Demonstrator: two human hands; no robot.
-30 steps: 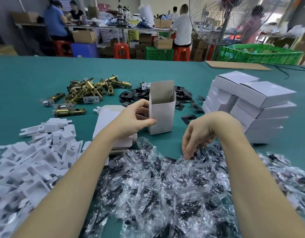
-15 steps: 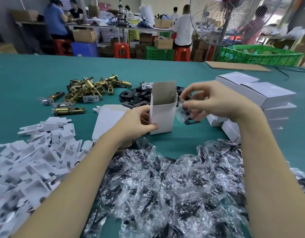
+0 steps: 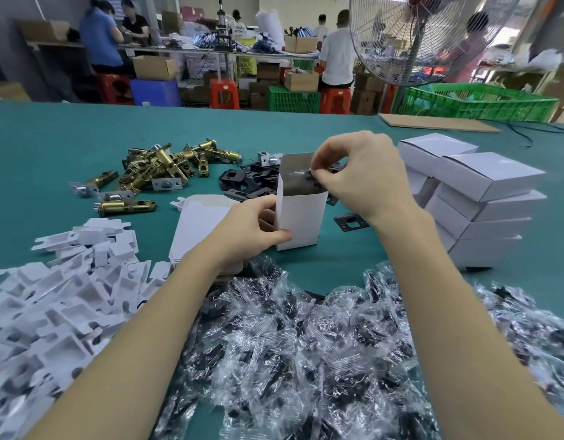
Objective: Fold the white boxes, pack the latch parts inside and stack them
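An open white box [image 3: 301,217] stands upright on the green table, its top flap raised. My left hand [image 3: 258,227] grips its left side near the base. My right hand [image 3: 358,176] hovers over the box mouth and pinches a small clear bag of black screws [image 3: 307,179], which is partly inside the opening. Closed white boxes [image 3: 483,198] are stacked at the right. Brass latches [image 3: 160,168] and black strike plates [image 3: 242,182] lie behind the box.
A heap of clear screw bags [image 3: 306,344] fills the near table. White card inserts [image 3: 52,296] are piled at the left, flat box blanks [image 3: 201,223] beside my left hand. One black plate [image 3: 350,222] lies right of the box. A fan [image 3: 426,36] and green crate [image 3: 483,101] stand behind.
My right hand picked a screw bag out of the near heap, lifted it up to the right of the box, and now holds it over the box mouth. My left hand stayed on the box.
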